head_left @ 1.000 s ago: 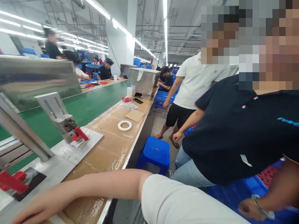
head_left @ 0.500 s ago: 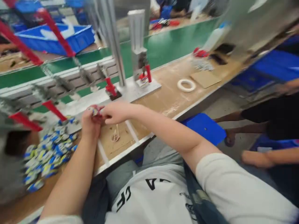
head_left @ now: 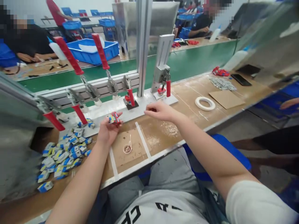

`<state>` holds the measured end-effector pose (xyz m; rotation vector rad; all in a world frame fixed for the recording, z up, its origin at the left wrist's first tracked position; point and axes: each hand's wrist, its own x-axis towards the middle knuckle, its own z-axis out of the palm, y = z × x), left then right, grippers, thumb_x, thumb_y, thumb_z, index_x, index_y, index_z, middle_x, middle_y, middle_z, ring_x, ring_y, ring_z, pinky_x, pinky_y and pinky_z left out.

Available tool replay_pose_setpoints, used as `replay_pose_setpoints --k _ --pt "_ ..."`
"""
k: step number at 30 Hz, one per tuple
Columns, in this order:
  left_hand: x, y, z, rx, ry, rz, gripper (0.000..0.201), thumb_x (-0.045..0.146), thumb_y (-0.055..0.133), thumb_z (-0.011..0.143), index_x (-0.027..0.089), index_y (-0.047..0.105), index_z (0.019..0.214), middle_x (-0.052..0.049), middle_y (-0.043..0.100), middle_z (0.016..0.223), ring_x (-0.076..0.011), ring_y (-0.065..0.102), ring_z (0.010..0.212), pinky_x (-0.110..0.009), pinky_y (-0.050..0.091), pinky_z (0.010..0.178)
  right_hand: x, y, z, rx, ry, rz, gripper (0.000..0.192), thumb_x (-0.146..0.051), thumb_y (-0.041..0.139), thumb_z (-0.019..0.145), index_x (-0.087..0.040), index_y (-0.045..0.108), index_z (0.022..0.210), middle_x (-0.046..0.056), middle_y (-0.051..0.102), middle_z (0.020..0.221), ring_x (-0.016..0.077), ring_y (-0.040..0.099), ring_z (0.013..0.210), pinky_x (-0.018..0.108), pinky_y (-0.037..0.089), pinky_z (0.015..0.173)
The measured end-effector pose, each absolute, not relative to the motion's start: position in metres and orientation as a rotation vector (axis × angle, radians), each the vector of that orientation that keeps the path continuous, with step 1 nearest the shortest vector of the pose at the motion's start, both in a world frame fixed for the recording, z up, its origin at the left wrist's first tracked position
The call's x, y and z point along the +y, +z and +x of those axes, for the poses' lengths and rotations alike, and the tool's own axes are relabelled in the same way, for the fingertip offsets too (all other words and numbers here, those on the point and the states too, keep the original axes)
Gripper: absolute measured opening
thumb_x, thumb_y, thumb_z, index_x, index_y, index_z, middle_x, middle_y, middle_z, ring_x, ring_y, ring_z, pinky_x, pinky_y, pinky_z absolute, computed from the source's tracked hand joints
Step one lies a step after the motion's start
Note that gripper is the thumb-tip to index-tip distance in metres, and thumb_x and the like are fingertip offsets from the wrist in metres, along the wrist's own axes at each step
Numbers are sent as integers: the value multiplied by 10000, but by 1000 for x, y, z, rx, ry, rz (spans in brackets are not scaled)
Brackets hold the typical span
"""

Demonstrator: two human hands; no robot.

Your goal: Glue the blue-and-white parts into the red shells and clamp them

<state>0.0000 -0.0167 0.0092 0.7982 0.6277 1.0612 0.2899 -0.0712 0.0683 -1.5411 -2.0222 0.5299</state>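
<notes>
Head cam view: person's left hand (head_left: pixel 107 130) is raised palm-up over a brown cardboard-covered workbench (head_left: pixel 161 133), thumb & fingertips pinching a small stack of red, blue & yellow printed packets (head_left: pixel 114 118), just in front of a grey metal jig plate w/ red-handled toggle clamps (head_left: pixel 127 95). Right hand (head_left: pixel 159 111) hovers near the plate's front edge, fingers curled loosely together; can't tell if it holds anything. A loose pile of small blue, white & yellow packets (head_left: pixel 62 155) lies left of the left hand, a white tape roll (head_left: pixel 205 103) sits well apart to the right, & a green conveyor belt (head_left: pixel 191 60) runs behind.
</notes>
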Motion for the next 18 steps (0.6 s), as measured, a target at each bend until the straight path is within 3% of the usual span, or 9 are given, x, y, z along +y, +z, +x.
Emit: replay_pose_setpoints --k 2,4,7,9,13,18 --pt "-17 8 -2 617 1020 776 522 542 841 743 200 698 1112 -111 783 1211 -147 742 784 -238 593 671 -62 63 266 -2004 523 -1313 247 -407 622 980 -181 671 892 11 633 815 154 566 752 296 420 716" --pt "-18 6 -4 628 992 777 546 589 814 792 211 695 1168 -104 786 1195 -166 757 832 -268 620 732 -53 54 238 -2011 475 -1102 286 -435 691 954 -186 682 1095 82 676 1069 214 637 987 358 513 875" --pt "-17 2 -7 661 984 798 569 600 805 811 212 686 1210 -98 794 1144 -212 785 915 -315 642 813 -43 36 210 -2032 423 -916 512 -461 782 901 -205 618 1312 157 616 1348 294 580 1298 494 500 1100" --pt "-16 0 -7 689 995 821 562 567 828 797 204 689 1203 -101 798 1144 -235 794 954 -335 646 858 -39 23 208 -1987 387 -884 467 -457 764 916 -212 622 1288 155 638 1315 296 601 1276 509 512 1096" --pt "-16 1 -3 732 998 890 536 516 866 775 186 705 1166 -115 800 1149 -258 800 972 -350 648 876 -29 4 227 -1570 295 -1116 202 -420 605 990 -225 604 1044 100 685 1059 241 651 1006 414 544 879" --pt "-18 3 2 736 956 923 593 519 886 757 179 694 1203 -132 796 1159 -269 804 960 -315 643 787 -5 -1 238 -1412 588 -1315 260 -460 602 952 -242 465 994 73 680 1087 210 631 989 373 502 871"
